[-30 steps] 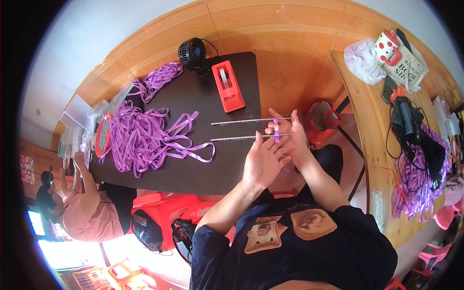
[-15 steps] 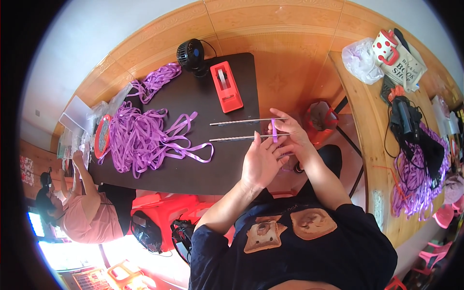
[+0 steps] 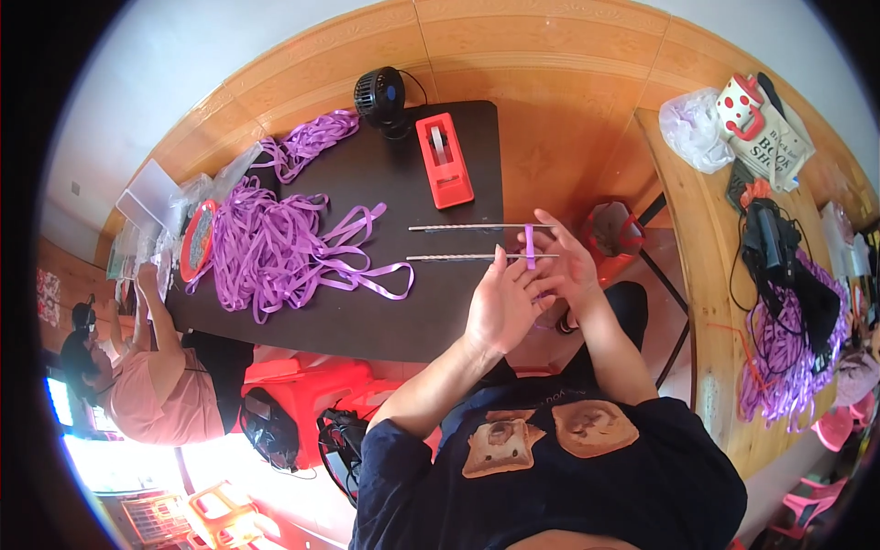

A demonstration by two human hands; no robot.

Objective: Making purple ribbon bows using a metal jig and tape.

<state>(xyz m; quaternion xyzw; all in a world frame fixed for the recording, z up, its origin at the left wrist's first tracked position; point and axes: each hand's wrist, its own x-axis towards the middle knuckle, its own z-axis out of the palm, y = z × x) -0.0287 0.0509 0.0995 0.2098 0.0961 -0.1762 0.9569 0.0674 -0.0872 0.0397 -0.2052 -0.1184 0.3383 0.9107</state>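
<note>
Two thin twisted metal rods [image 3: 449, 226] stick out over the table's right edge, side by side. A short band of purple ribbon [image 3: 530, 246] spans both rods near their right ends. My right hand [image 3: 576, 268] is at that end, its fingers around the ribbon and rod tips. My left hand [image 3: 502, 312] lies palm up just below the nearer rod, thumb raised beside it, fingers apart and reaching to the right hand's fingers. A little purple shows under the hands; its path is hidden. To the left lies a big loose heap of purple ribbon [image 3: 266, 247].
The dark table [image 3: 367, 335] also bears a red tape dispenser [image 3: 445, 165], a small black fan [image 3: 380, 96] and a red-rimmed basket [image 3: 197, 243]. Right stand a red bin [image 3: 612, 234] and a wooden table [image 3: 710, 330]. A person in pink [image 3: 165, 394] works at the left.
The view has shifted slightly, moving the table and its things a little to the right in the picture. My hands stay at the rod ends, with small finger movements around the ribbon.
</note>
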